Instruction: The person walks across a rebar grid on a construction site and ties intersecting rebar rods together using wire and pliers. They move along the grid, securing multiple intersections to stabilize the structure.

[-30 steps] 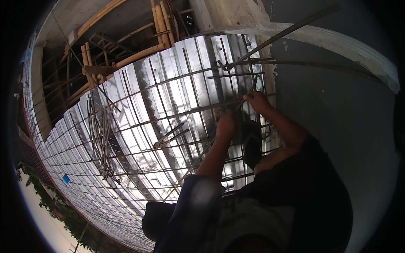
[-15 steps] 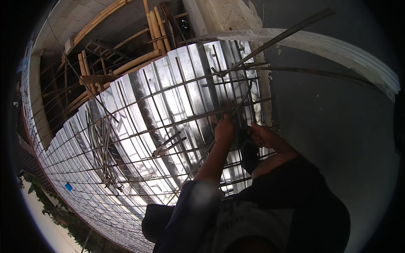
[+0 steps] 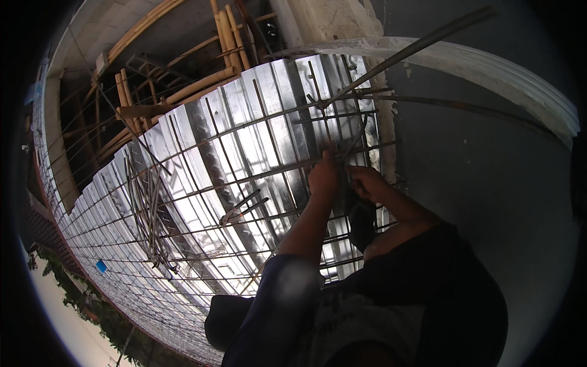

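Observation:
A grid of steel reinforcing bars (image 3: pixel 244 179) lies over shiny ribbed metal decking (image 3: pixel 278 144). My left hand (image 3: pixel 324 176) is closed at a bar crossing near the deck's right side, thumb upward against the bars; what it grips is hidden. Just right of it, my right hand (image 3: pixel 369 182) is closed in a pinch, fingertips close to the same crossing; anything between them is too dark to name. A thin dark bar (image 3: pixel 358 137) slants down toward both hands. Pincers (image 3: pixel 241 211) with spread handles rest on the grid to the left.
Several loose rods (image 3: pixel 143 214) lie bunched on the grid. A long bar (image 3: pixel 416 52) juts up rightward past the pale curved ledge (image 3: pixel 471 61). Grey wall (image 3: pixel 477 171) borders the right side. Beyond the deck's far edge stand bamboo poles (image 3: pixel 226 37) over an opening.
Both hands have moved a little farther from me along the bars. My right hand has come closer to the left one, near the crossing. The pincers have stayed put.

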Motion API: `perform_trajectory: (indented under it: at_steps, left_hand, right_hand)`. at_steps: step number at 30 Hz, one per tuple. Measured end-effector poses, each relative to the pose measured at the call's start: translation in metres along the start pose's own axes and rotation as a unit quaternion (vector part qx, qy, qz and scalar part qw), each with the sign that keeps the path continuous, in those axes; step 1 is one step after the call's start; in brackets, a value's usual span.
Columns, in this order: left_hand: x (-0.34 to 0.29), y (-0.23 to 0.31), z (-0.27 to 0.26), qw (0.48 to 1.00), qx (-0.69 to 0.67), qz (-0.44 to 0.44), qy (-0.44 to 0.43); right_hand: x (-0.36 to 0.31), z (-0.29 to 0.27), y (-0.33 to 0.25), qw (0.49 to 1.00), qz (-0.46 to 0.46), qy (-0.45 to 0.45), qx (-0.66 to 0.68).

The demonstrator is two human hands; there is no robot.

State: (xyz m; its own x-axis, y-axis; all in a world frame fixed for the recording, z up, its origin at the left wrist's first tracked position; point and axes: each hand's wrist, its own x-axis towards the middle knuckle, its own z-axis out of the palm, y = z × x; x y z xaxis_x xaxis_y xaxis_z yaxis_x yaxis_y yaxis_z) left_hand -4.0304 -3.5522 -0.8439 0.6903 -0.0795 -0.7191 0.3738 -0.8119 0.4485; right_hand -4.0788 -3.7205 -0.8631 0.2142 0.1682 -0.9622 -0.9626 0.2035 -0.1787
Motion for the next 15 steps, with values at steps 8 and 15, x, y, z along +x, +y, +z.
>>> perform_trajectory:
  at_steps: [8,15]
  left_hand:
    - [0.015,-0.009,0.007,0.997,0.025,0.046,-0.054]
    - [0.043,-0.030,0.025,0.988,0.056,0.095,-0.110]
  right_hand:
    - [0.049,-0.006,-0.024,0.999,-0.005,-0.033,0.010]
    - [0.060,-0.003,-0.014,0.997,-0.048,-0.054,0.029]
